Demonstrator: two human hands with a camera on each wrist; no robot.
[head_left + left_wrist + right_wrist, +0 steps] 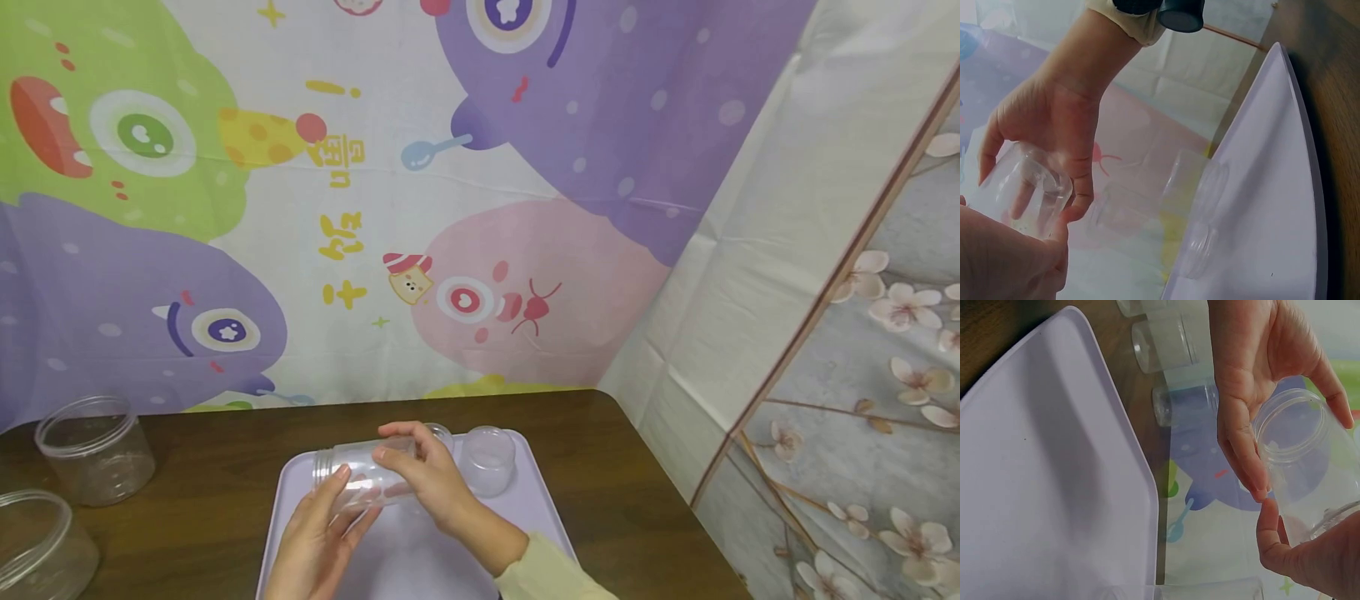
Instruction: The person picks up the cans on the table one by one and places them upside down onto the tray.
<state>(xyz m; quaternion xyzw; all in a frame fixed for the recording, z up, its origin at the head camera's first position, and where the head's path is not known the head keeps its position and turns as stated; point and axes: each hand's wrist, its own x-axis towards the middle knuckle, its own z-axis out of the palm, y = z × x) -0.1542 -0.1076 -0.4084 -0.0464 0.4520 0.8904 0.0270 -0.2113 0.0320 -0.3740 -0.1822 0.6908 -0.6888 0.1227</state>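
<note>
Holding a clear threaded jar (360, 467) on its side above a lavender tray (420, 562), curling thumb and fingers round its mouth end with the left grip (318, 525) and round its base end with the right grip (438, 487), spreading each only as wide as the jar. Facing a small jar (489, 462) on the tray just beyond the right grip, and a partly hidden jar (442, 434) behind that same grip. Having clear containers (108, 475) on the dark worktop (630, 500) well left of the left grip, and a cartoon-printed cloth (397, 367) beyond both grips.
</note>
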